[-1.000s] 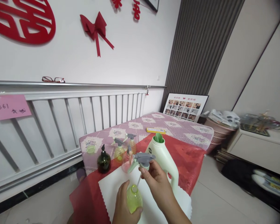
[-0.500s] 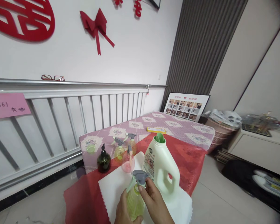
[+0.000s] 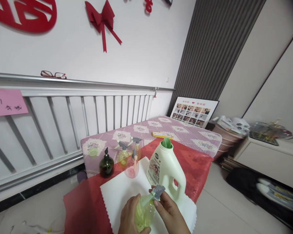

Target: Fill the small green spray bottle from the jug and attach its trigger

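A clear yellow-green spray bottle (image 3: 144,215) is held over the white mat (image 3: 122,191), leaning to the right. My left hand (image 3: 129,214) is wrapped around its body. With its fingers at the neck, my right hand (image 3: 170,210) grips the grey trigger spray head (image 3: 158,192). Just behind my right hand stands a large pale green detergent jug (image 3: 169,165), a green spout showing in its open mouth. Beyond the mat are a pink spray bottle (image 3: 132,169), two yellowish spray bottles (image 3: 123,157) and a dark green pump bottle (image 3: 106,165).
A red cloth (image 3: 185,159) covers part of the table with its purple patterned tablecloth (image 3: 146,127). On the tablecloth lie a light green cap (image 3: 93,151) and a yellow-edged flat pack (image 3: 162,135). A white radiator (image 3: 88,113) runs along the left wall.
The held spray bottle has tipped to the right, its spray head moving right and slightly down. My right hand has turned with it. The camera view has shifted slightly.
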